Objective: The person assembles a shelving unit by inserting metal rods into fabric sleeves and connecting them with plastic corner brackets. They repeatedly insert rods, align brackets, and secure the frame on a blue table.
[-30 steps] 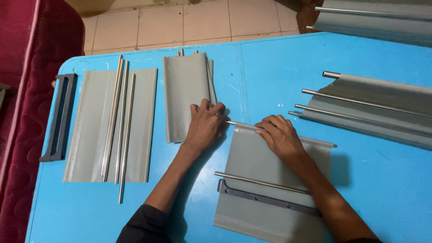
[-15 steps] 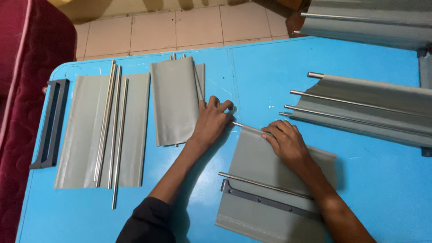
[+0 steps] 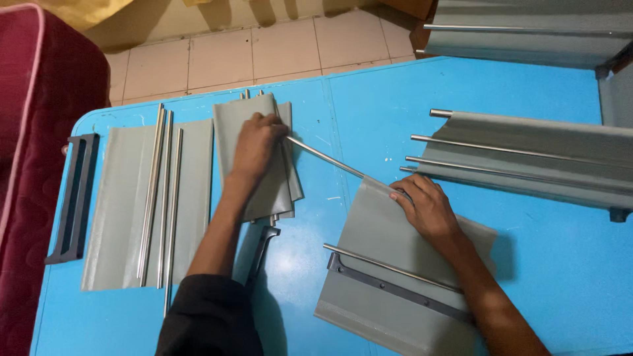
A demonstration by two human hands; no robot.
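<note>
A grey fabric panel (image 3: 389,264) lies on the blue table (image 3: 369,112), with a dark plastic bar (image 3: 395,293) and a metal rod along its near part. My right hand (image 3: 425,207) presses on the panel's far edge, fingers at the hem. A thin metal rod (image 3: 326,158) sticks out of that hem toward the left. My left hand (image 3: 256,142) grips the rod's far end, resting over a stack of folded grey panels (image 3: 260,155).
A wide grey panel (image 3: 132,204) with three loose rods (image 3: 158,191) lies at the left, a dark bar (image 3: 72,198) beside it. Another dark bar (image 3: 260,247) lies under my left forearm. More panels with rods (image 3: 527,155) lie at the right. A red cushion (image 3: 39,112) borders the table.
My left hand has moved left and away from the right hand, drawing the thin rod further out of the panel's hem. The right hand stays on the panel edge.
</note>
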